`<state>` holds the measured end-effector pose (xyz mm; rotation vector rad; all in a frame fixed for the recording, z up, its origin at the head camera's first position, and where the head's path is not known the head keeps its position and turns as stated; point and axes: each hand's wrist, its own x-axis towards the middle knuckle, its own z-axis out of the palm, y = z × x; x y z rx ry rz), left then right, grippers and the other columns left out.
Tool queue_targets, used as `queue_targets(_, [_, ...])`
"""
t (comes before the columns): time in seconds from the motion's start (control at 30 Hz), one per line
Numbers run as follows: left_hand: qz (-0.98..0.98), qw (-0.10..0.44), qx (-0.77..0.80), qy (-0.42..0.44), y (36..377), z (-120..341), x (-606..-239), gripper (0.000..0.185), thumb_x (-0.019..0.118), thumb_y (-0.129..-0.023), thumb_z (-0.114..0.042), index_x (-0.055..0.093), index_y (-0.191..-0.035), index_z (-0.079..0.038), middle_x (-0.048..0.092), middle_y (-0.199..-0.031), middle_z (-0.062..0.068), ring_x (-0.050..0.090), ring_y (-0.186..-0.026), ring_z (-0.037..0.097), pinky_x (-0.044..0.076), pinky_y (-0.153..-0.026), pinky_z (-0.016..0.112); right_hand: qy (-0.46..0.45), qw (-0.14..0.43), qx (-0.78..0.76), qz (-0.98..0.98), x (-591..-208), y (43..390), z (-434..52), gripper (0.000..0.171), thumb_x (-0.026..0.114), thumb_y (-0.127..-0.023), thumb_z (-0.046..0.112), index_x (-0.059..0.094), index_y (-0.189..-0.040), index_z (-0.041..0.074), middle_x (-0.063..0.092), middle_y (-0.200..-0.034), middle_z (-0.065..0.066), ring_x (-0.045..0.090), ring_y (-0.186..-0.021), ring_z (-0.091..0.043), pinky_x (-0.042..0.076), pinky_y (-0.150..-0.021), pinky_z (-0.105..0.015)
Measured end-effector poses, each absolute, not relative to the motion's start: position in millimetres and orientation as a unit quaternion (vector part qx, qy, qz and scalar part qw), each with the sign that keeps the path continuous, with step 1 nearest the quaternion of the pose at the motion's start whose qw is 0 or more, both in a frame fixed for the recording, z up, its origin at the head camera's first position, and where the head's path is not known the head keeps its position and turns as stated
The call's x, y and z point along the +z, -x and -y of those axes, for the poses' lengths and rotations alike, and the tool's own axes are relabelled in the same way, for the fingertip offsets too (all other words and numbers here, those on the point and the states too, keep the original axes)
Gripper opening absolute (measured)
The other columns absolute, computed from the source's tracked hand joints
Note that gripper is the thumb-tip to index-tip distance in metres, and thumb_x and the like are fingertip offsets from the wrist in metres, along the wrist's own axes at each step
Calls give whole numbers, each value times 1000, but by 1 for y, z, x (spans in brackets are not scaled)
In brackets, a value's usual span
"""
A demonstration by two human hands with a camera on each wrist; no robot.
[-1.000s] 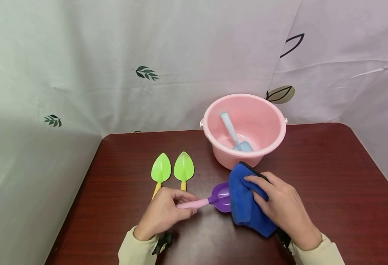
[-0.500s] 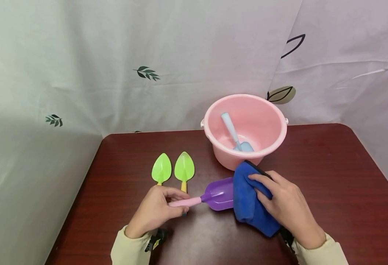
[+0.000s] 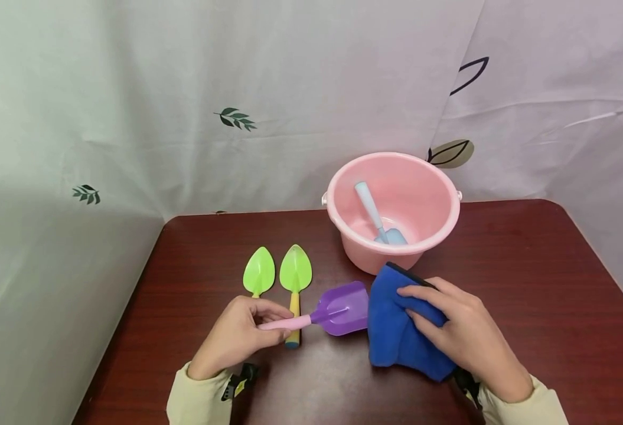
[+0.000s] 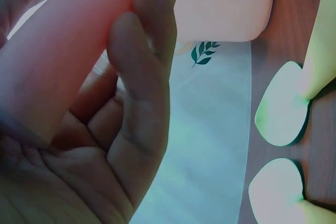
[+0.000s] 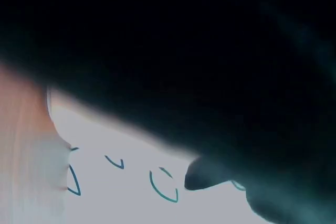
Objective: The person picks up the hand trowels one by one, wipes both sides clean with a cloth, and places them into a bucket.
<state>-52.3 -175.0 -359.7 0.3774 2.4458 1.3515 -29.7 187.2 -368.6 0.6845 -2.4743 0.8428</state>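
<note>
Left hand (image 3: 237, 339) pinches purple shovel (image 3: 338, 309) handle; right hand (image 3: 462, 336) seemingly grips blue cloth (image 3: 396, 339).

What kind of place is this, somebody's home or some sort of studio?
Probably a small makeshift recording corner, not a lived-in room. A dark red table stands against a leaf-printed cloth backdrop that hides any walls, and only toys lie out: a pink bucket and green shovels.

Worktop: dark reddish-brown wood-grain worktop (image 3: 529, 283) with rounded corners.
Backdrop: pale curtain (image 3: 183, 88) printed with small green leaf sprigs (image 3: 235, 118), hanging behind and to both sides.
Light: soft, even.
</note>
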Motion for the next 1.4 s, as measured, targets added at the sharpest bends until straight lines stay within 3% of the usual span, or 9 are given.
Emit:
queue_targets(0.13, [-855, 164, 472, -141, 54, 178, -363, 18, 78, -83, -13, 79, -94, -27, 74, -77, -6, 63, -61, 12, 50, -55, 26, -275, 192, 339, 879, -367, 26, -188, 39, 86, -78, 18, 74, -115, 24, 64, -102, 10, 56, -80, -3, 44, -66, -13])
queue_targets(0.27, [-852, 171, 479, -123, 55, 179, -365, 16, 75, -85, -11, 79, -94, -24, 74, -78, -5, 60, -61, 10, 47, -53, 24, -296, 176, 365, 865, -367, 24, -188, 44, 88, -76, 14, 74, -117, 24, 66, -107, 8, 60, -86, -5, 46, -69, -12])
queue_targets(0.33, [-846, 177, 490, -113, 55, 179, -365, 13, 75, -87, -12, 79, -94, -22, 73, -75, -2, 58, -59, 12, 43, -51, 23, -306, 177, 375, 857, -368, 24, -188, 63, 87, -62, -4, 74, -117, 23, 67, -109, 6, 61, -87, -7, 46, -70, -11])
queue_targets(0.43, [-831, 191, 511, -106, 56, 178, -366, 8, 73, -89, -14, 78, -94, -18, 72, -72, 3, 60, -60, 20, 40, -51, 23, -310, 174, 382, 853, -370, 24, -187, 63, 87, -61, -6, 74, -116, 22, 68, -111, 4, 62, -89, -8, 46, -70, -11])
queue_targets(0.6, [-792, 229, 553, -122, 59, 177, -369, 12, 66, -95, -15, 76, -101, -11, 73, -78, 11, 63, -64, 22, 51, -58, 32, -313, 172, 383, 852, -369, 23, -187, 62, 87, -62, -5, 74, -116, 22, 68, -112, 3, 63, -90, -9, 47, -71, -11])
queue_targets(0.8, [-728, 292, 605, -138, 60, 171, -374, 23, 68, -94, -13, 71, -113, 1, 73, -86, 22, 66, -68, 19, 54, -61, 29, -318, 151, 387, 853, -366, 22, -186, 27, 76, -91, 28, 73, -118, 25, 67, -114, 6, 62, -95, -7, 47, -73, -12])
queue_targets(0.9, [-710, 320, 613, -134, 58, 167, -375, 35, 74, -88, -11, 65, -119, 4, 74, -90, 21, 71, -78, 24, 52, -64, 26, -316, 140, 386, 855, -365, 22, -185, 30, 58, -99, 43, 73, -119, 27, 66, -114, 8, 62, -96, -6, 47, -73, -12])
queue_targets(1.07, [-703, 343, 608, -138, 57, 161, -379, 37, 76, -85, -8, 64, -119, 0, 74, -93, 23, 71, -88, 36, 52, -69, 26, -314, 116, 385, 860, -365, 22, -184, 34, 54, -99, 48, 72, -120, 28, 65, -116, 10, 61, -96, -5, 48, -72, -12])
queue_targets(1.4, [-668, 364, 630, -157, 57, 151, -382, 32, 69, -91, -8, 62, -114, 14, 73, -94, 27, 62, -67, 14, 51, -62, 25, -332, 119, 395, 848, -366, 22, -179, 25, 68, -96, 36, 72, -119, 27, 65, -118, 8, 63, -97, -6, 49, -76, -13])
